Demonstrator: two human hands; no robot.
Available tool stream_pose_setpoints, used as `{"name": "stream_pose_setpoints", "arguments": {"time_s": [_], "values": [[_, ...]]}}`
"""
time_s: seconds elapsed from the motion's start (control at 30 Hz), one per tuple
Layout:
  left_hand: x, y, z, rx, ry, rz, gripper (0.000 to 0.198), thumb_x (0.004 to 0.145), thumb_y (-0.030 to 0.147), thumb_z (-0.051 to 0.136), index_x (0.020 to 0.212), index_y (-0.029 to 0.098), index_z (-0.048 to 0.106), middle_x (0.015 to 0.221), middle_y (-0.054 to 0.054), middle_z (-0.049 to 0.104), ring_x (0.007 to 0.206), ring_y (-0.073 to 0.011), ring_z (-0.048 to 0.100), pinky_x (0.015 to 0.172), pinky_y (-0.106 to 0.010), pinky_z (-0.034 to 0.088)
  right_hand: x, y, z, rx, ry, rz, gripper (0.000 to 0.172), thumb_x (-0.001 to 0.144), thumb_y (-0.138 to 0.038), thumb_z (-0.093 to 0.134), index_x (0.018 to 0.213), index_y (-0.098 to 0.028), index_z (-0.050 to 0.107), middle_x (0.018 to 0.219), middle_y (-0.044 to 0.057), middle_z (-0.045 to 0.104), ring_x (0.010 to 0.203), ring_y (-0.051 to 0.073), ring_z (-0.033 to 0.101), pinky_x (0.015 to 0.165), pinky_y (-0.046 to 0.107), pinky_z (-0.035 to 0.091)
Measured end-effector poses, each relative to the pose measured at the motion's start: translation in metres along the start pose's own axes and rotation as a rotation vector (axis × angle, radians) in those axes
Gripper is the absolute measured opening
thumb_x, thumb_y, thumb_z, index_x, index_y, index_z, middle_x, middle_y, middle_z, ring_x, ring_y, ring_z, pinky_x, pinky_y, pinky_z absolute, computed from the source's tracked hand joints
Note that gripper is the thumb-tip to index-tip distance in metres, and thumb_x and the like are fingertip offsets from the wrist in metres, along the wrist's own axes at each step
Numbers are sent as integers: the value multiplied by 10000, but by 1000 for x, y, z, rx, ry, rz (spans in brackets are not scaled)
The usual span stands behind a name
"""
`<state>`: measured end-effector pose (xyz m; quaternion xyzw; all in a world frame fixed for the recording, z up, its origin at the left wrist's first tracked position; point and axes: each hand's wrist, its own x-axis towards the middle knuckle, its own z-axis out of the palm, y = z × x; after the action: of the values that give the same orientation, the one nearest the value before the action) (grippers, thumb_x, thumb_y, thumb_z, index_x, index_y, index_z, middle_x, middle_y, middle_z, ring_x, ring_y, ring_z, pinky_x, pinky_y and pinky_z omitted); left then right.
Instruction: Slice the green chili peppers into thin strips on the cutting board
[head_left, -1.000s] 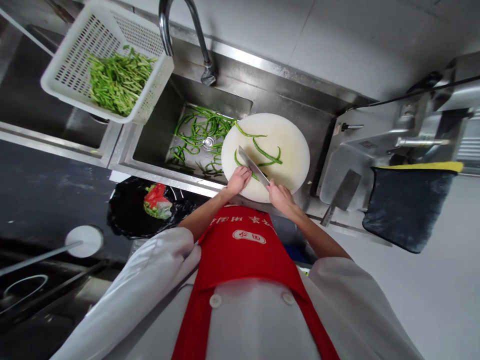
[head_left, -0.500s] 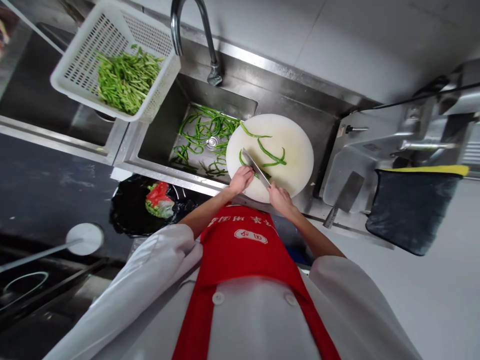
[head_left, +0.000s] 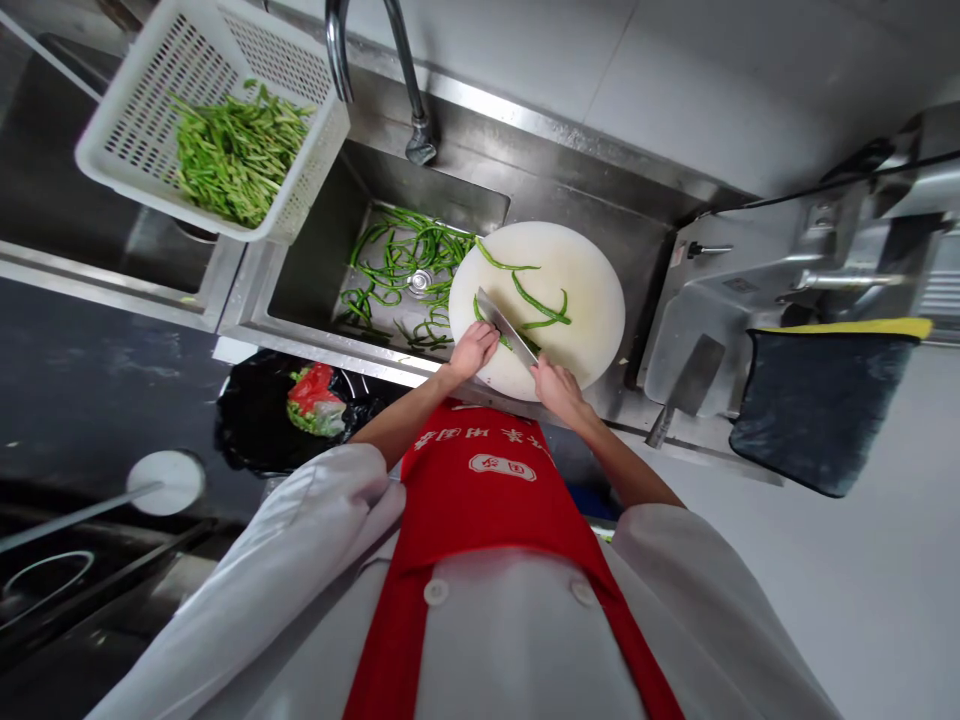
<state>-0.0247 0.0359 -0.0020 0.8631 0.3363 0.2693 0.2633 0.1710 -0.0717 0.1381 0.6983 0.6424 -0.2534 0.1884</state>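
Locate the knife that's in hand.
In the head view, the knife is near the middle, over the left half of the round white cutting board, its handle in the right hand, its blade beside the left hand.

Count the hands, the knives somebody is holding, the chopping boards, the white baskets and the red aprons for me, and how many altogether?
Hands: 2, left hand and right hand
Held knife: 1
Chopping board: 1
White basket: 1
Red apron: 1
Total: 6

Smooth metal knife, matt plastic-looking cutting board.
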Motion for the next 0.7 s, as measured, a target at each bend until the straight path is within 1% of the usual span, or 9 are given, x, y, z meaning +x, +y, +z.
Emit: {"name": "stream_pose_setpoints", "arguments": {"time_s": [0.07,0.2,0.27,0.37,0.43,0.47,0.57,0.63,0.7], "values": [[0,1,1,22,5,4,275,1019,279,404,1074,190,658,1044,-108,624,1037,-249,550,937,-437,507,2,2,-3,17,2,-19,381,1086,-330,263,1320,-119,478,1052,175,718,999,255,695,859,306,459],[0,2,1,35,12,14,273,1023,287,399,1061,189,651,1049,-107,619,1032,-243,551,953,-432,500,-1,1,-2,51,-1,-16,342,1078,-328,297,1219,-126,534,1030,163,722,972,252,700,838,299,469],[1,-2,-4,26,10,18,271,1027,292,397,1055,187,645,1049,-104,616,1031,-235,542,951,-429,499,2,-5,0,73,-3,0,330,1077,-324,310,1215,-125,534,1054,161,720,981,244,698,838,291,471],[5,-15,-19,30,45,0,252,1028,309,419,1026,186,639,1034,-94,609,1019,-229,520,915,-425,504,9,-10,0,112,4,-1,340,1080,-322,311,1270,-121,510,1076,164,717,1009,240,691,859,290,470],[8,-23,-27,37,47,14,232,1020,319,443,1015,200,642,1041,-88,608,1019,-230,515,908,-425,506,12,-6,-2,133,0,-6,347,1080,-328,316,1291,-127,505,1080,162,718,1015,245,690,863,294,471],[9,-24,-29,32,30,30,224,1017,319,450,1015,209,646,1046,-87,609,1018,-232,517,911,-425,506,12,-1,-3,141,-6,-6,351,1079,-339,319,1289,-135,512,1085,159,719,1020,249,689,864,296,471],[8,-17,-23,3,-38,60,230,1014,308,446,1016,216,656,1049,-96,614,1019,-238,528,921,-429,505,1,15,-4,142,-23,38,378,1080,-375,298,1252,-148,546,1071,155,723,1014,261,692,859,304,473],[6,-6,-15,2,-44,42,252,1018,304,427,1012,207,659,1040,-103,615,1028,-243,532,927,-436,506,-12,23,0,116,-20,91,399,1083,-363,260,1248,-141,548,1037,160,726,993,266,698,856,315,474],[4,4,-7,11,-38,24,270,1023,303,410,1017,197,658,1037,-107,616,1035,-246,533,932,-440,505,-26,22,6,93,-18,102,400,1082,-333,247,1283,-131,527,1004,161,730,978,270,701,857,327,474]]}}
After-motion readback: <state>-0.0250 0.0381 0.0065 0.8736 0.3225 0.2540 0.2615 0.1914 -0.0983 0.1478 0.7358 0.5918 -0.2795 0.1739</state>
